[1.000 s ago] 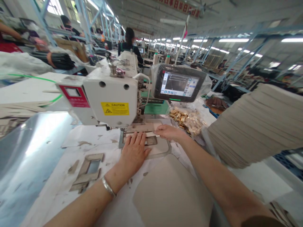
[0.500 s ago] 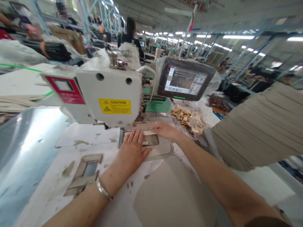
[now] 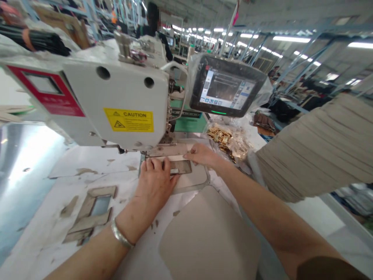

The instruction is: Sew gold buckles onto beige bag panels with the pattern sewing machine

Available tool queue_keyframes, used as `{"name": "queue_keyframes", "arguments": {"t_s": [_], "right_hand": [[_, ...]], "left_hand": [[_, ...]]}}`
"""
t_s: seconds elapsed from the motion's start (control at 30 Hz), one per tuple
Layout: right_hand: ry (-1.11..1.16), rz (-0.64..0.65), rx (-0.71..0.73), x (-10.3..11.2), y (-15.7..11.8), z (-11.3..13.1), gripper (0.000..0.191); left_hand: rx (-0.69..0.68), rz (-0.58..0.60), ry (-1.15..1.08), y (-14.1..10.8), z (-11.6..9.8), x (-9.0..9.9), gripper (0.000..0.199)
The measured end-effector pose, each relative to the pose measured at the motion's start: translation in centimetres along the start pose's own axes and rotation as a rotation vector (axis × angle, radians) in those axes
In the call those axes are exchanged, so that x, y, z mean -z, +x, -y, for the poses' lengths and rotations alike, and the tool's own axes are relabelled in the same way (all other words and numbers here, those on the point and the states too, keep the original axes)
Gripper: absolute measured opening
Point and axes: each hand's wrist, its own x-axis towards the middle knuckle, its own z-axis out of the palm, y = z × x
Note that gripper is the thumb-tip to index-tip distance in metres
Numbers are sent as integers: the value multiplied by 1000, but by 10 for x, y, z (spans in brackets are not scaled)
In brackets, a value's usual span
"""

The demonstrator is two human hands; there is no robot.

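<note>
Standing by, I find the pale strip (image 3: 176,158) lying below and to the right of the machine head (image 3: 125,112), along the far edge of a rectangular opening in a beige panel (image 3: 199,174); the strip appears thin, light and pliant, likely to bend or skew if pushed at its middle; its ends look the soundest places to take hold; the panel, bordered by a grey frame (image 3: 189,188) below and right of the machine head, appears flat, smooth and fairly soft, liable to slide, so flat pressure near the opening should suit it better than a pinch; neither looks fragile.

The right hand (image 3: 201,154) is to the right of and below the machine head, its forearm reaching in from the near right; its fingertips appear closed on the strip's right end; the left hand (image 3: 154,186) is directly below the machine head, palm down, a metal bangle (image 3: 119,235) at the wrist; its fingers are bent and slightly parted over the strip's left part, thumb apart beside the opening, gripping nothing visible; their pressure I cannot tell.
</note>
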Motion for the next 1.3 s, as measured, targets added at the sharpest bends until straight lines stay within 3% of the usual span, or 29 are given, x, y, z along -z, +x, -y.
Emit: {"name": "queue_keyframes", "arguments": {"t_s": [0.17, 0.3, 0.7, 0.8, 1.03, 1.17, 1.3], "right_hand": [[56, 154, -102, 10, 5, 2, 29], [143, 204, -123, 9, 9, 0, 31], [15, 64, -66, 9, -3, 10, 25], [212, 19, -72, 15, -7, 14, 27], [865, 127, -255, 12, -13, 10, 28], [1004, 131, -302, 6, -9, 4, 20], [1006, 125, -294, 4, -8, 4, 22]], "left_hand": [[-39, -4, -31, 1, 4, 1, 58], [-55, -14, -16, 0, 5, 1, 56], [-79, -41, 48, -2, 4, -1, 56], [-88, -45, 59, -3, 4, -1, 55], [-82, -21, 45, -3, 3, 2, 55], [-80, -22, 35, -2, 4, 1, 56], [-76, -5, 29, -2, 4, 1, 56]]}}
